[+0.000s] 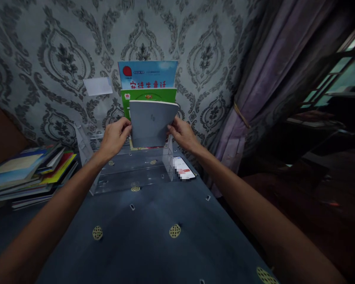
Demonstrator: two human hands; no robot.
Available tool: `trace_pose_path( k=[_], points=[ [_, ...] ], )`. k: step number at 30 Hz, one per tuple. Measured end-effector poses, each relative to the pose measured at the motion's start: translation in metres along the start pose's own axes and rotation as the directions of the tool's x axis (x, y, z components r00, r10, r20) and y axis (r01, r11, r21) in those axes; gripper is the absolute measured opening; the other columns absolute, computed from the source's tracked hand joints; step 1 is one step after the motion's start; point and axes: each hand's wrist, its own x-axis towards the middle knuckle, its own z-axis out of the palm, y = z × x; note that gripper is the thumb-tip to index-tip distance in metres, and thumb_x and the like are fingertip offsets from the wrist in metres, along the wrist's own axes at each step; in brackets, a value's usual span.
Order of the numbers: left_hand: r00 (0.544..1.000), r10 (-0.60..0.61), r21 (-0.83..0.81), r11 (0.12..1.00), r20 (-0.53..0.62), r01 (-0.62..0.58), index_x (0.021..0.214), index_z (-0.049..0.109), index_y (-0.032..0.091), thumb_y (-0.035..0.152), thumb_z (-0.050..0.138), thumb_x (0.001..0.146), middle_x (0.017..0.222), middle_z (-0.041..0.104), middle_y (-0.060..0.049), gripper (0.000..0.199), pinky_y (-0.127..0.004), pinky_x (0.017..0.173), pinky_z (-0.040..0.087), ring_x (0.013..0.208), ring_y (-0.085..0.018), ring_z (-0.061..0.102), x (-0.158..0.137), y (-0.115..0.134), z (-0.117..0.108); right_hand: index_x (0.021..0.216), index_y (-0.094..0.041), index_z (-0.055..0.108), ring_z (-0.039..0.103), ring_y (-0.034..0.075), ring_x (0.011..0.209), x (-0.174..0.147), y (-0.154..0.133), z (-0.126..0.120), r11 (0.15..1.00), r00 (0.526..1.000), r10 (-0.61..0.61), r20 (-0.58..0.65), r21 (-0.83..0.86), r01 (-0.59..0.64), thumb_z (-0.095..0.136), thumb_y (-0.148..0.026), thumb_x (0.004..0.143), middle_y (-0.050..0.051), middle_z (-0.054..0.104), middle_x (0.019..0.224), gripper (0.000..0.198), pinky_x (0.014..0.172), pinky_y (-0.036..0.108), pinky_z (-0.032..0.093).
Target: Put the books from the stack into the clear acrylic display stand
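Beyond both hands is the patterned wall (207,23); below them spreads the table (136,248), under a dark blue cloth. Under and between the hands stands the clear rack (168,161), its stepped tiers facing the person. Well off to the left hand's outer side lies a loose book stack (20,177).

The blue book (154,73) stands upright behind the hands, the green book (162,94) lower in front of it. The grey book (154,122) is between the hands, in front of the green one, with its upper edge dipping slightly toward the right hand. Whether its bottom edge touches the rack cannot be told.

The left hand (114,136) pinches the grey book's left edge, thumb and fingers drawn together; the right hand (183,133) pinches the opposite edge, thumb on the near face.

To handle this well, both pinches should be light and matched in height, with the right raised a touch to level the cover. The thin book could bow if squeezed inward, and its lower edge might snag a tier. The right wrist should pass clear of the phone (183,169) below it.
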Motion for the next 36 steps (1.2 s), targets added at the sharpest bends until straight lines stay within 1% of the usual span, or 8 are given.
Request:
trace_pose_path(
  k=[7, 13, 20, 23, 26, 29, 32, 36],
  points=[
    [0.996, -0.069, 0.025, 0.997, 0.053, 0.067, 0.084, 0.066, 0.019, 0.032, 0.047, 0.090, 0.077, 0.072, -0.004, 0.024, -0.031, 0.074, 0.048, 0.075, -0.020, 0.067, -0.006, -0.004, 0.005, 0.087, -0.023, 0.050, 0.056, 0.024, 0.083, -0.004, 0.000, 0.001, 0.975, 1.000, -0.002, -0.004, -0.222, 0.001, 0.048, -0.023, 0.091, 0.005, 0.058, 0.085, 0.004, 0.082, 0.043, 0.049],
    [0.990, -0.120, 0.135, 0.985, 0.074, 0.109, 0.086, 0.069, 0.020, 0.033, 0.047, 0.091, 0.081, 0.074, -0.005, 0.026, -0.032, 0.076, 0.047, 0.078, -0.022, 0.067, -0.008, -0.003, 0.007, 0.087, -0.023, 0.048, 0.053, 0.024, 0.085, -0.004, 0.001, 0.008, 0.958, 0.999, 0.003, -0.048, -0.285, -0.017, 0.048, -0.024, 0.091, 0.007, 0.057, 0.089, 0.003, 0.082, 0.042, 0.047],
    [0.990, -0.129, 0.199, 0.973, 0.064, 0.114, 0.083, 0.066, 0.022, 0.035, 0.049, 0.092, 0.077, 0.072, -0.003, 0.024, -0.031, 0.069, 0.042, 0.071, -0.021, 0.063, -0.010, -0.001, 0.006, 0.091, -0.023, 0.049, 0.055, 0.026, 0.083, -0.008, -0.009, 0.014, 0.938, 0.988, 0.076, -0.132, -0.327, -0.116, 0.048, -0.027, 0.090, 0.008, 0.059, 0.087, 0.005, 0.078, 0.043, 0.047],
    [0.989, -0.145, 0.197, 0.970, 0.012, 0.140, 0.083, 0.062, 0.022, 0.038, 0.052, 0.091, 0.074, 0.068, -0.002, 0.020, -0.031, 0.069, 0.043, 0.071, -0.021, 0.062, -0.010, 0.000, 0.005, 0.091, -0.023, 0.048, 0.057, 0.027, 0.084, -0.009, -0.013, 0.017, 0.925, 0.977, 0.112, -0.181, -0.341, -0.169, 0.049, -0.028, 0.089, 0.008, 0.061, 0.087, 0.006, 0.077, 0.042, 0.046],
    [0.984, -0.163, 0.160, 0.972, -0.072, 0.173, 0.093, 0.057, 0.022, 0.039, 0.060, 0.089, 0.081, 0.067, -0.002, 0.018, -0.032, 0.070, 0.045, 0.076, -0.022, 0.064, -0.009, 0.001, 0.005, 0.091, -0.023, 0.049, 0.057, 0.026, 0.082, -0.010, -0.016, 0.018, 0.924, 0.972, 0.131, -0.195, -0.330, -0.191, 0.049, -0.029, 0.089, 0.009, 0.061, 0.087, 0.006, 0.075, 0.040, 0.045],
    [0.977, -0.168, 0.115, 0.976, -0.133, 0.184, 0.108, 0.052, 0.021, 0.040, 0.067, 0.085, 0.095, 0.068, -0.004, 0.033, -0.034, 0.073, 0.048, 0.083, -0.023, 0.066, -0.007, -0.001, 0.005, 0.090, -0.023, 0.050, 0.057, 0.025, 0.079, -0.010, -0.017, 0.018, 0.926, 0.962, 0.154, -0.226, -0.307, -0.221, 0.049, -0.029, 0.088, 0.008, 0.062, 0.086, 0.007, 0.073, 0.039, 0.045],
    [0.980, -0.163, 0.088, 0.981, -0.116, 0.173, 0.115, 0.050, 0.020, 0.039, 0.069, 0.085, 0.098, 0.067, -0.005, 0.040, -0.035, 0.074, 0.051, 0.081, -0.022, 0.067, -0.005, -0.004, 0.006, 0.089, -0.022, 0.053, 0.058, 0.024, 0.078, -0.010, -0.017, 0.019, 0.925, 0.951, 0.182, -0.248, -0.285, -0.251, 0.050, -0.029, 0.087, 0.008, 0.064, 0.084, 0.008, 0.072, 0.037, 0.044],
    [0.981, -0.165, 0.061, 0.983, -0.097, 0.172, 0.112, 0.050, 0.021, 0.036, 0.067, 0.086, 0.091, 0.067, -0.003, 0.034, -0.035, 0.074, 0.052, 0.078, -0.022, 0.067, -0.005, -0.006, 0.008, 0.089, -0.021, 0.058, 0.059, 0.023, 0.076, -0.013, -0.016, 0.019, 0.912, 0.938, 0.242, -0.247, -0.272, -0.307, 0.051, -0.031, 0.087, 0.008, 0.066, 0.083, 0.012, 0.071, 0.035, 0.043]
  ],
)
